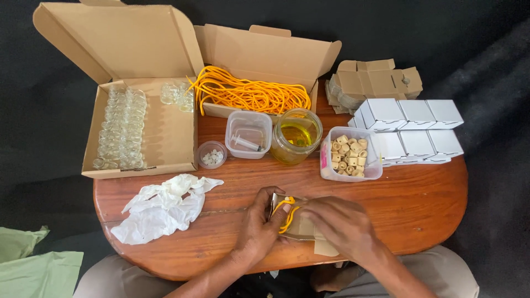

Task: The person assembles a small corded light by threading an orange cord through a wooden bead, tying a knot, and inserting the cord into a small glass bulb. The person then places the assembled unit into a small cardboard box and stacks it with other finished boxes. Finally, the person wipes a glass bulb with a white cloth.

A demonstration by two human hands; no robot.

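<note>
Both of my hands meet at the near edge of the wooden table [419, 198]. My left hand [258, 225] and my right hand [338, 222] together grip a small flat brown cardboard box [305, 227], partly hidden under my fingers. A loop of orange cord [287, 214] lies over the box between my two hands, touching my left fingers.
At the back stand a large open carton of small glass bottles [121, 129] and an open carton of orange cords [251, 94]. A tub with a syringe [248, 135], a jar of yellow liquid [296, 137], a tub of corks [349, 154], white boxes [411, 129], crumpled white gloves [163, 207].
</note>
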